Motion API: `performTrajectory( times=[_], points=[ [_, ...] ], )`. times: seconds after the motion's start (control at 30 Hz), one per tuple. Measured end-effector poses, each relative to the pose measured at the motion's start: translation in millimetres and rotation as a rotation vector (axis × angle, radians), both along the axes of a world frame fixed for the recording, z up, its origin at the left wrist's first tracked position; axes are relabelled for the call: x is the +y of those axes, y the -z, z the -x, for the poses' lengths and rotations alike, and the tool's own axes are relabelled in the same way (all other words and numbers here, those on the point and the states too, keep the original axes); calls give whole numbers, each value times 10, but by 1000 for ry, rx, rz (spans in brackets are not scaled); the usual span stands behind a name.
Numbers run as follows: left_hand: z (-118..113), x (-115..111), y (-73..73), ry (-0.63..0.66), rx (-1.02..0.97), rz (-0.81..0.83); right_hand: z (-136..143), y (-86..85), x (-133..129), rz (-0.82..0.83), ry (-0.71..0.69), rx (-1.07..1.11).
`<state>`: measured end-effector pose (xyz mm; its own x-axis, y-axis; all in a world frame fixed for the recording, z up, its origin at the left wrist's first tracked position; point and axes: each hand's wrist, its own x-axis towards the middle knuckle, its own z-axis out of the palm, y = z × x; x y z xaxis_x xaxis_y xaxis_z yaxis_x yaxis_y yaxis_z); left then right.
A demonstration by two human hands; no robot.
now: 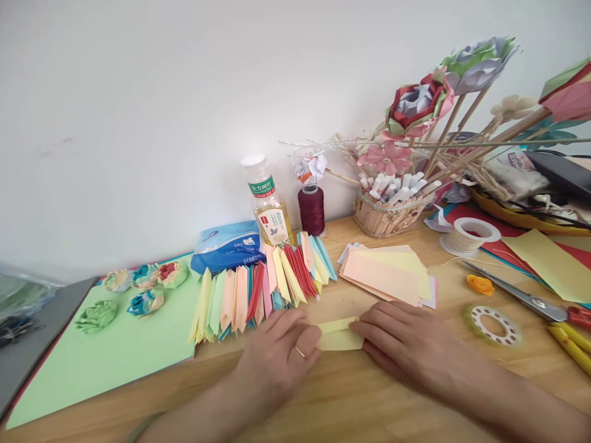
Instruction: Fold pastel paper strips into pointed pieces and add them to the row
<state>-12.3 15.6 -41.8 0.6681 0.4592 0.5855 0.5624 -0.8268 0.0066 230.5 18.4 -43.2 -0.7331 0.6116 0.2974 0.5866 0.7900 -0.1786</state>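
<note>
A pale yellow strip of paper (340, 338) lies on the wooden table with its far edge folded over. My left hand (281, 347) grips its left end with curled fingers, a ring on one of them. At the right end, my right hand (401, 338) has its fingers closed on the paper, the tips near the fold. Just beyond my hands stands a row of folded paper pieces (235, 295) in several colours. To the upper right of the strip is a stack of flat paper rectangles (383, 271), peach and yellow on top.
On the left, paper flowers (145, 301) lie on green sheets (124, 363). A tissue pack (226, 246), a bottle (268, 203) and a thread spool (311, 209) line the wall. Rightward are a basket (388, 218) with paper flowers, scissors (535, 301) and a tape roll (493, 326).
</note>
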Motion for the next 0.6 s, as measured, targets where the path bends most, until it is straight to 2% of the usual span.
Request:
performTrajectory(
  times=[0.13, 0.3, 0.6],
  points=[
    [-24, -6, -43, -33, -56, 171, 0, -3, 16, 65, 27, 42],
    [-15, -17, -30, -62, -181, 355, 32, -73, 23, 158, 67, 130],
    [-93, -78, -56, -185, -237, 399, 94, -56, 5, 316, 225, 241]
  ],
)
